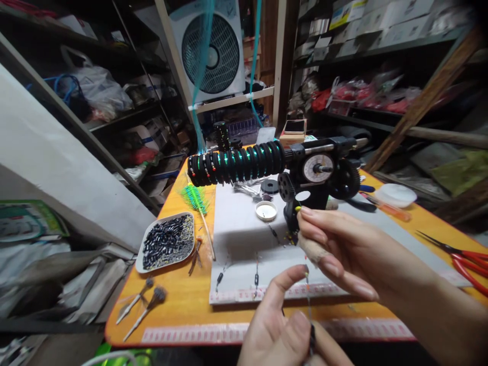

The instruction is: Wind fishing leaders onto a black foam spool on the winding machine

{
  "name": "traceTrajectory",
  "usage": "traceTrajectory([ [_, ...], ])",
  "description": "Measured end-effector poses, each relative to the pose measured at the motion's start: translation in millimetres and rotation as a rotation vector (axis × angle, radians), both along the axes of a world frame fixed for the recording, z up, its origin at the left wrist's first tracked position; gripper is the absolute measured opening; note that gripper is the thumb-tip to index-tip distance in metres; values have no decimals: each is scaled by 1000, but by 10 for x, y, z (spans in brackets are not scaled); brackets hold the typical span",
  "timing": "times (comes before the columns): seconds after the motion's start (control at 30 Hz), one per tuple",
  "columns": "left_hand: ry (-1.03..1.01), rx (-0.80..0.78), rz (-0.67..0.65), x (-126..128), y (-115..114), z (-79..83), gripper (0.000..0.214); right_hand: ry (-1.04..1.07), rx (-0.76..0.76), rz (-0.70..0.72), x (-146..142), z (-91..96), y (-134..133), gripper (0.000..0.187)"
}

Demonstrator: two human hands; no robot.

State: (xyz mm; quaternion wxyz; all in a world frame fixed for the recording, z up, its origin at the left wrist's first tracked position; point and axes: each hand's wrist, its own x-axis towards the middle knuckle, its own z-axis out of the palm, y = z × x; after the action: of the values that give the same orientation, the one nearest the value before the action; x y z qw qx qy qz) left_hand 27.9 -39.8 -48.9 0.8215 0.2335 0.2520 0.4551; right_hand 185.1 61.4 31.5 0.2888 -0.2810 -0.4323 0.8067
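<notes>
My left hand [282,320] is low in the middle, its thumb and curled fingers closed on a thin fishing rig [312,334] with a black barrel-like piece. The rig's line runs upward past orange and yellow beads near my raised left index fingertip. Above it, my right hand [346,249] pinches a tiny yellow-green piece [298,208], perhaps a bead or stopper, between thumb and index finger. A beige wrap covers one right finger. On the white board [236,239] lie similar rigs: one at left [220,277], one in the middle [256,279], one farther back [273,233].
Behind my hands stands a black geared device [318,168] with a ringed roller [236,162]. A tray of black and yellow parts [139,262] sits left, near two small brushes [152,300] and a green bristle brush [195,198]. Red-handled pliers [467,262] lie right.
</notes>
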Motion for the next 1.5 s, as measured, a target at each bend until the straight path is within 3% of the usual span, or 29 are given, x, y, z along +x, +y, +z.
traceTrajectory([
  [0.23,-49,27,33,37,-41,-84,52,-10,-46,-17,-20,11,-14,42],
  [0.43,35,0,52,46,-68,-171,61,10,-46,-12,-14,16,-23,41],
  [0.57,47,29,93,66,-79,-202,55,3,-40,-17,-21,21,-26,40],
  [0.8,-8,77,36,76,5,-24,33,53,-55,-4,23,23,-29,40],
  [0.93,62,167,47,94,104,120,34,79,-49,9,43,2,-39,41],
  [1.07,108,135,82,132,108,131,35,124,-53,-22,24,-25,-57,41],
  [1.3,21,117,233,265,9,7,34,149,-70,-45,19,-45,-60,41],
  [1.37,6,160,307,307,31,51,34,148,-67,-29,31,-34,-56,41],
  [1.5,261,244,411,312,116,234,32,172,-50,-2,56,-9,-61,40],
])
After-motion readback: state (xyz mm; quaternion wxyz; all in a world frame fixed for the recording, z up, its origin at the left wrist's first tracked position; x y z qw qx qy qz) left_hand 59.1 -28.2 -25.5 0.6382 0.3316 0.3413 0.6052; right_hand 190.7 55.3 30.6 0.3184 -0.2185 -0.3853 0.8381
